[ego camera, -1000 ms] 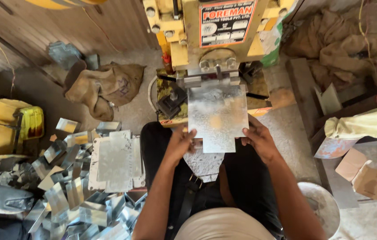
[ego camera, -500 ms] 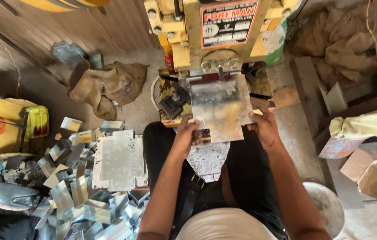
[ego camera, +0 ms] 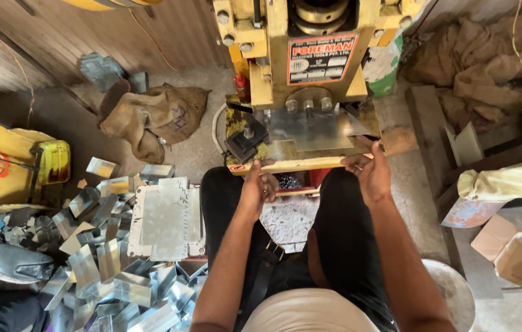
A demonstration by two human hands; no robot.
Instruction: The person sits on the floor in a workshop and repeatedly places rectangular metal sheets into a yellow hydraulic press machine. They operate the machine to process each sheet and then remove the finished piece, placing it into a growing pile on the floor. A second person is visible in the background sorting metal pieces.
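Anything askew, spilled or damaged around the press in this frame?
Mostly the floor: metal offcuts lie in a loose heap left of the person's legs, beside a flat stack of sheets. The sheet on the press bed lies flat, both hands at its near edge.

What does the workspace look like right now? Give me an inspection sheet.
Surface: yellow press bed, worn, its front edge facing the person.
Job's things: metal sheet lying flat on the bed under the press head.
Clutter: stack of flat sheets and a heap of cut metal pieces on the floor.
Hands: left hand at the bed's front edge; right hand at the sheet's near right edge; grip unclear for both.
Cables: thin wire along the wall.
Surroundings: burlap sack, yellow can, cardboard scraps.
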